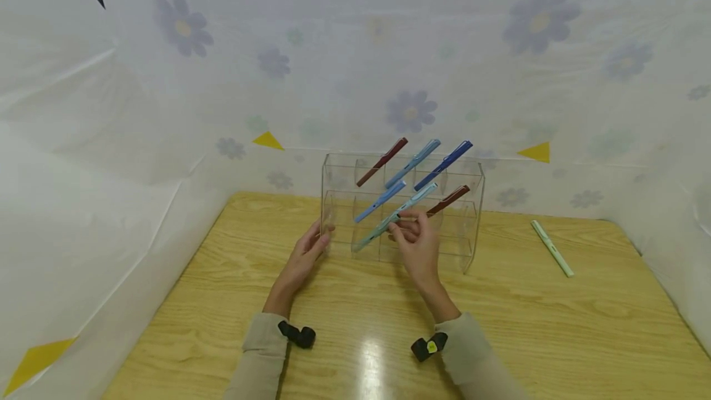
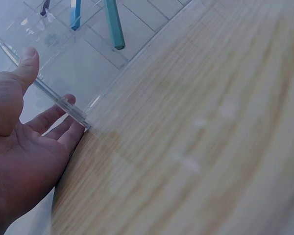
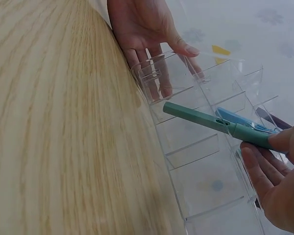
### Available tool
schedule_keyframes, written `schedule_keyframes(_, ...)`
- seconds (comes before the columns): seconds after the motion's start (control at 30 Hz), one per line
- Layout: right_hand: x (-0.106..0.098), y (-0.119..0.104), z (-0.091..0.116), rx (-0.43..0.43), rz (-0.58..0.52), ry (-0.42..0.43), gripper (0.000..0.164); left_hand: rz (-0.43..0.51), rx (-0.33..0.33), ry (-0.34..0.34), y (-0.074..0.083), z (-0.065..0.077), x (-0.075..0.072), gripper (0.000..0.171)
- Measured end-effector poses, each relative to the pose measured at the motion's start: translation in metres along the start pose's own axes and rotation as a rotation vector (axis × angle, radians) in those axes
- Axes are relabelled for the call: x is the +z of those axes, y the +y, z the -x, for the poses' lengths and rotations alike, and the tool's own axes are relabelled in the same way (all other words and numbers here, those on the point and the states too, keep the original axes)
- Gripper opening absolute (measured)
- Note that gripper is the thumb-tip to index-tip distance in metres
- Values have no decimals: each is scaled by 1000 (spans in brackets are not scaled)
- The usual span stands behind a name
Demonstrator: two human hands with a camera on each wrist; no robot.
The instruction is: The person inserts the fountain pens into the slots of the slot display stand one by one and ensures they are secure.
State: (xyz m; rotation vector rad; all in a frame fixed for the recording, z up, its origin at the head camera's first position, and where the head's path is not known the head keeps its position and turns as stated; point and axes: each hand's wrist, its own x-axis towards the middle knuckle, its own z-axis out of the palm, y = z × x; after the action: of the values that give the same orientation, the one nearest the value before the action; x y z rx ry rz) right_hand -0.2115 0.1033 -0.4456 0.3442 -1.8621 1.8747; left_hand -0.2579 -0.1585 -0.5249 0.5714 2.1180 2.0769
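A clear acrylic pen rack [image 1: 478, 221] stands upright on the table. My left hand [image 1: 300, 257] holds its left side, the thumb on one face of the edge and the fingers behind. Between thumb and fingers, my right hand [image 1: 419, 250] pinches a teal pen [image 3: 196, 117], slanted with its lower end at the rack's bottom row. The top row bears a dark red pen [image 1: 382, 162], a light blue pen [image 1: 411, 164] and a dark blue pen [image 1: 443, 166]. Below them lean a blue pen [image 1: 380, 202], a pale blue pen [image 1: 419, 195] and a second dark red pen [image 1: 449, 200].
A pale green pen [image 1: 552, 248] lies on the wooden table [image 1: 611, 326], right of the rack. Behind the table hangs a white flowered sheet [image 1: 344, 66], with more white sheeting at both sides.
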Motion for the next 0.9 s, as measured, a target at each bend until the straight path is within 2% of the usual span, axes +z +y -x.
schedule_keyframes(0.1,1,2,1,4,24,-3,25,2,6,-3,0,0,0,56)
schedule_keyframes(0.33,-2,36,1,21,74,10,25,-8,17,-12,2,1,0,56)
schedule_keyframes(0.9,-13,35,-1,70,244,-4,20,-27,0,3,-1,0,-1,56)
